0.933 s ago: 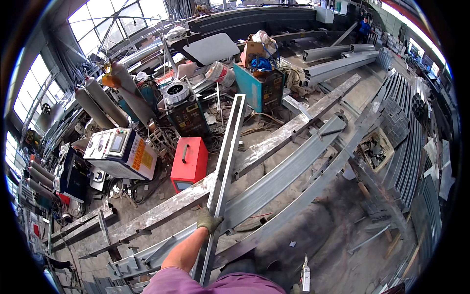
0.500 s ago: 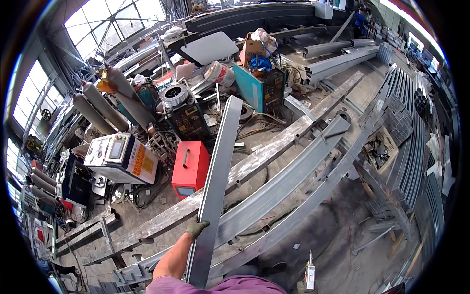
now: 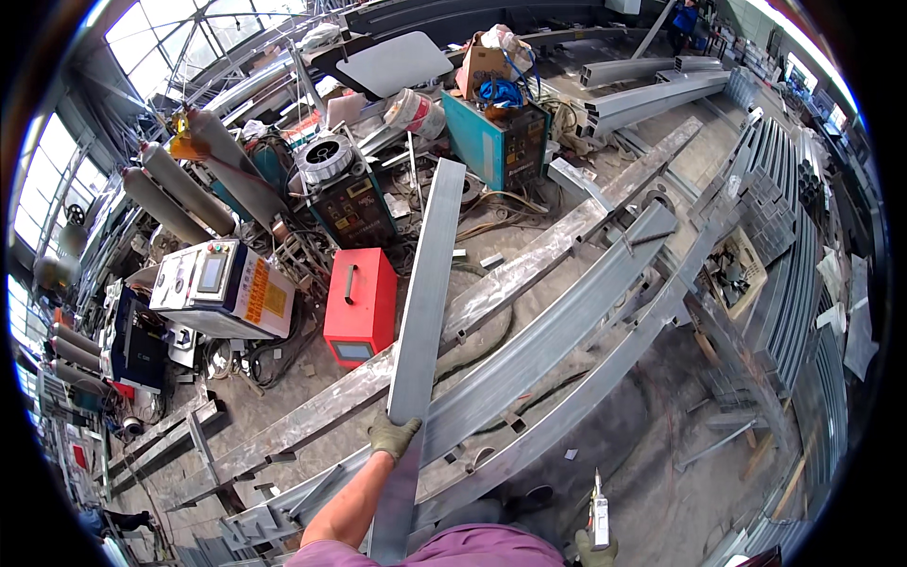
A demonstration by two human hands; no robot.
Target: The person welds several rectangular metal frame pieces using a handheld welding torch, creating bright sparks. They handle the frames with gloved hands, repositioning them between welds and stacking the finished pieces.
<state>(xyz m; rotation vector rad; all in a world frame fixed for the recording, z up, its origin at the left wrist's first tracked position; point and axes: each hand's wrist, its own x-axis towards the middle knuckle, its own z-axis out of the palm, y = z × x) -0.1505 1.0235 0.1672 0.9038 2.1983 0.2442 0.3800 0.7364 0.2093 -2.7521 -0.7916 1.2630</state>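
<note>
My left hand point(image 3: 393, 435), in an olive work glove, is closed around the lower part of a long grey steel beam point(image 3: 425, 293). The beam slants up and away from my body, its broad flat face toward me. It crosses over a grooved steel channel point(image 3: 557, 326) and the rails beneath; contact there is hard to judge. Low at the right, my gloved right hand point(image 3: 595, 550) grips a white handheld torch with a pointed metal nozzle point(image 3: 599, 510), nozzle upward. Part of that hand is cut off by the lower edge.
Dark steel rails point(image 3: 529, 274) run diagonally across the floor. Beyond them stand a red box machine point(image 3: 361, 307), a white machine with a screen point(image 3: 227, 288), a teal welder point(image 3: 491, 142) and gas cylinders point(image 3: 189, 189). Steel profiles point(image 3: 789, 255) are stacked at right. A person point(image 3: 683, 24) stands far off.
The beam has turned so its broad face shows more, and my left hand on it sits slightly farther right. More of my gloved right hand with the torch has come into view.
</note>
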